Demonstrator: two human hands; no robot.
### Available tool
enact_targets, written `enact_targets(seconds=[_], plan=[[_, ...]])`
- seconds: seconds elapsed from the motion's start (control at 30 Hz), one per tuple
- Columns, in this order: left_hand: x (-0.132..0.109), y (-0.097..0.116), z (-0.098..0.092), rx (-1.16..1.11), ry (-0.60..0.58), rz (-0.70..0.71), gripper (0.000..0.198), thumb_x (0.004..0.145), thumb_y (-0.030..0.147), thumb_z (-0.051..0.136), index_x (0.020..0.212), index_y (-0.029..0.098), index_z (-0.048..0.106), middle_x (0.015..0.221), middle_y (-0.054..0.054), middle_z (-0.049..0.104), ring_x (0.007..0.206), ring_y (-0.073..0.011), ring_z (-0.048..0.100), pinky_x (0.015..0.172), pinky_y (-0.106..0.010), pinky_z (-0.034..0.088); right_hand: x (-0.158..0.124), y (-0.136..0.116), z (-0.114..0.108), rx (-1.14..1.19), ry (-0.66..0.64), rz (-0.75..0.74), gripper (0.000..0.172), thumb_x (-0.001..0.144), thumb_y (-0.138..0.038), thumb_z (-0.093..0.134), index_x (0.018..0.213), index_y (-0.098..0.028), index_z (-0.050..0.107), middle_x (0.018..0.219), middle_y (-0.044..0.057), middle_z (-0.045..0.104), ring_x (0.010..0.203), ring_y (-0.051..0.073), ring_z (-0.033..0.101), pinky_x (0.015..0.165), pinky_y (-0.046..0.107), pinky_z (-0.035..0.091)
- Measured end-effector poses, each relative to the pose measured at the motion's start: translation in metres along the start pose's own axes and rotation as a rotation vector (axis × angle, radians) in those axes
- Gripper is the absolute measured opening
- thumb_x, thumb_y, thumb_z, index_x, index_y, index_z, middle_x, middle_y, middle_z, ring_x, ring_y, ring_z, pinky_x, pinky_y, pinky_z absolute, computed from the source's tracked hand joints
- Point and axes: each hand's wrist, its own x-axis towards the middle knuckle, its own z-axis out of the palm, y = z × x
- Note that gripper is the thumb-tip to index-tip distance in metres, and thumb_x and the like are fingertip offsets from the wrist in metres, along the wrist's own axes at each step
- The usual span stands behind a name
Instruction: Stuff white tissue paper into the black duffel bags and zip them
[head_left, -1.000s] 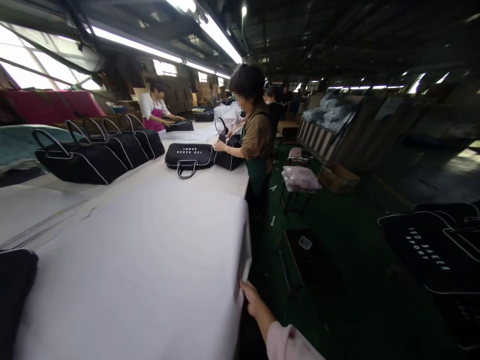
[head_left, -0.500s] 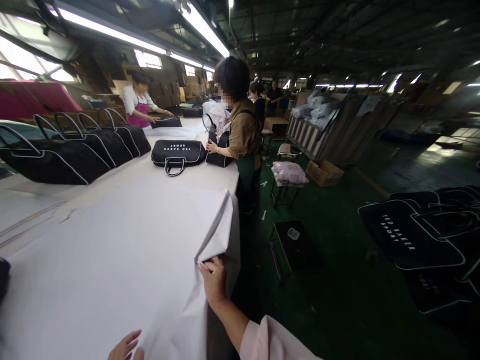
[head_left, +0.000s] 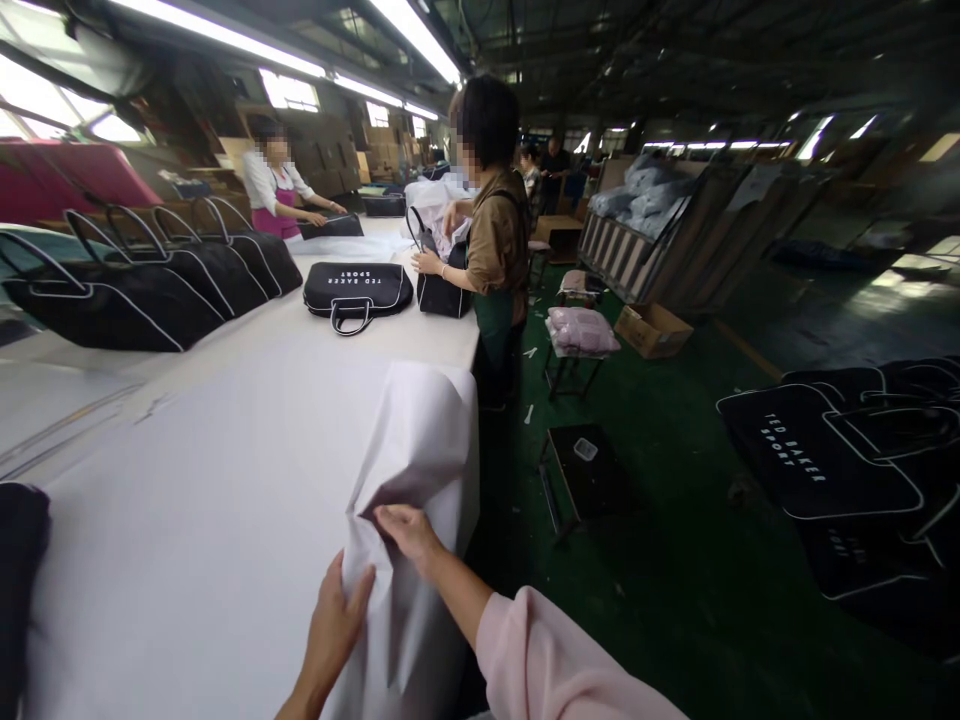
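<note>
- Left hand [head_left: 334, 630]: closed on the edge of the white sheet [head_left: 416, 430], with the thumb on the near face and the fingers partly hidden behind the material.
- Right hand [head_left: 409, 535]: fingers curled over a fold in the same sheet, close to the left hand and apparently pinching it. A pale pink sleeve [head_left: 532, 660] covers the forearm.
- White sheet: smooth, matte and thin, with soft creases; paper or nonwoven cannot be told. It lies across the long work table [head_left: 390, 345], and its gathered part rises in a rounded peak at the table's edge and hangs over that edge.
- Black duffel bags [head_left: 112, 305]: a row of four stands on the table to the left, with curved handles and white piping along the seams.
- Black bag [head_left: 358, 290]: lies flat beyond the sheet, printed "TED BAKER SPORT", its looped handles toward the near side.
- Co-worker in an olive shirt [head_left: 495, 210]: stands at the table edge with one hand on an upright black bag [head_left: 439, 290].
- Co-worker in a pink apron [head_left: 274, 190]: stands farther along, with both hands at a flat black bag [head_left: 330, 227].
- Floor, right: stacked black printed bags [head_left: 817, 450] lie on green flooring [head_left: 660, 560].
</note>
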Motion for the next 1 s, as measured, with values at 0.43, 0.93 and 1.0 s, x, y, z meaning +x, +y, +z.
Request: enact_targets(seconds=[0.43,0.93,1.0], plan=[[0.015,-0.025,-0.003,-0.067,0.051,-0.151,0.045,0.079,0.049,0.039,0.102,0.015,0.058,0.105,-0.015,0.07,0.1,-0.031,0.066,0.093,-0.044,0.051,-0.016,0.052,-0.031,-0.17,0.274,0.166,0.057,0.058,-0.031,0.08,0.111,-0.015,0.065,0.104,0.012,0.065,0.111,0.031,0.058,0.095,0.036,0.041],[-0.008,0.004,-0.049,-0.026,0.187,0.043,0.065,0.077,0.056,0.05,0.122,0.01,0.058,0.11,-0.017,0.064,0.1,-0.033,0.062,0.087,-0.047,0.053,-0.018,-0.06,-0.066,0.424,0.125,0.036,0.045,0.045,-0.046,0.089,0.065,-0.013,0.066,0.057,0.001,0.063,0.055,0.014,0.053,0.057,0.028,0.042],[-0.018,0.037,-0.052,0.029,0.272,0.257,0.059,0.083,0.053,0.05,0.125,0.012,0.057,0.117,-0.016,0.058,0.106,-0.0315,0.059,0.092,-0.047,0.051,-0.036,-0.08,-0.077,0.404,0.145,-0.011,0.041,0.049,-0.043,0.09,0.061,-0.014,0.063,0.056,0.0,0.061,0.054,0.012,0.05,0.056,0.026,0.039]])
